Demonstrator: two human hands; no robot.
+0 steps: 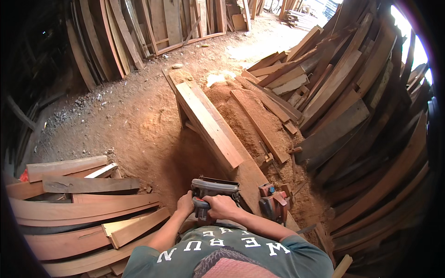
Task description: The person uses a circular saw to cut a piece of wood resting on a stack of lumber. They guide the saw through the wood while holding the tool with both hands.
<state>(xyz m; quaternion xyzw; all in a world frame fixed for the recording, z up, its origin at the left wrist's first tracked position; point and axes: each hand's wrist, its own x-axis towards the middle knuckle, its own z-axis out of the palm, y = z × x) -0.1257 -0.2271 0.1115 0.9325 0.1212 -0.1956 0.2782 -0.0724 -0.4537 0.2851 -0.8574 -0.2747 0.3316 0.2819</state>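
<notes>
Close in front of my body I hold a grey power tool (pixel 215 187), which looks like a circular saw, with a long flat edge facing away from me. My right hand (pixel 221 206) is closed around its dark handle, which has a small red part. The fingers of my left hand (pixel 186 203) are closed on the tool's left side and partly hidden. Just beyond it, a pale wooden board (pixel 208 125) lies lengthwise on a narrow wooden bench (pixel 250 176). The tool's underside is hidden, so I cannot tell whether it touches the bench.
A red power tool (pixel 274 204) sits on the bench's near right. Stacked planks (pixel 83 204) lie at the left. Leaning boards (pixel 343 102) crowd the right, and more boards (pixel 171 23) stand at the back. Sawdust (pixel 234 109) and a loose strip (pixel 259 125) lie beside the bench.
</notes>
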